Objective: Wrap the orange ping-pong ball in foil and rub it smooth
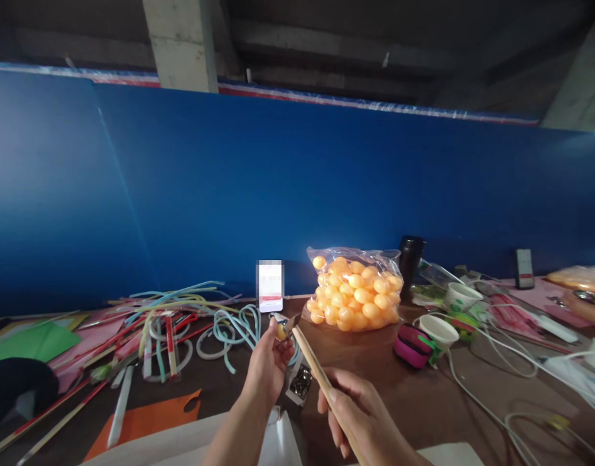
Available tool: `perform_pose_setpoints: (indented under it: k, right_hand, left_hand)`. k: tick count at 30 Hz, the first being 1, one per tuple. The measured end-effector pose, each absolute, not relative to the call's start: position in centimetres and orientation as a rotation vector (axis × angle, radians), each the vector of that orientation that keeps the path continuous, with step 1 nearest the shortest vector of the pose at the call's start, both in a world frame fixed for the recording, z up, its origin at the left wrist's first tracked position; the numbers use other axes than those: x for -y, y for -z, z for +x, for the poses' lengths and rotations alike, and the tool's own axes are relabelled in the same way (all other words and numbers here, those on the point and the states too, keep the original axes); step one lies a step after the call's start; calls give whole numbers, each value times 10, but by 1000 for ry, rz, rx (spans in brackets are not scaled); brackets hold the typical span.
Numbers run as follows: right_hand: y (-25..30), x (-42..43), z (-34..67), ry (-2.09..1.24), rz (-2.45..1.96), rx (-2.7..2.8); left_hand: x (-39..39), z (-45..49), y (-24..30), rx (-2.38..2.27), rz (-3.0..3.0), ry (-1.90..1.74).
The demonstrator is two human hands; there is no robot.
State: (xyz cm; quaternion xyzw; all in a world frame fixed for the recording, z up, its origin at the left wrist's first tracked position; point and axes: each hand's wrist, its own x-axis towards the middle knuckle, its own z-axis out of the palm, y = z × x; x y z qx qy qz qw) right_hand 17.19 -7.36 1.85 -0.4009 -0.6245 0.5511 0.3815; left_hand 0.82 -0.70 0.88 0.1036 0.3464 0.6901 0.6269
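Observation:
Near the middle of the table, my left hand [271, 359] is closed around a small round object [281, 330], shiny with yellow and dark parts; its kind is unclear. My right hand [348, 408] grips a flat wooden stick [311, 359], which slants up toward the left hand. At the stick's upper end, a small dark flat piece [292, 322] lies close to the round object; I cannot tell if they touch. Between the hands on the table sits a small open box [293, 393] of shiny metal pieces. White paper [281, 440] lies under my left forearm.
Behind the hands stand a lit phone [271, 288] and a clear bag of orange balls [358, 291]. Tangled tubes and sticks [166, 323] cover the left. A purple pouch [412, 346], paper cups [438, 331], cables and a black bottle [411, 265] are at right. Another person's hand [586, 307] shows far right.

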Motion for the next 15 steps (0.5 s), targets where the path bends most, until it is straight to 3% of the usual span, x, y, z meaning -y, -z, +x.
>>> perform_pose_setpoints:
  k: [15]
  right_hand:
    - [-16,71,174,-1436,-992,1574]
  left_hand:
    - [5,8,-4,-811,232,-1597]
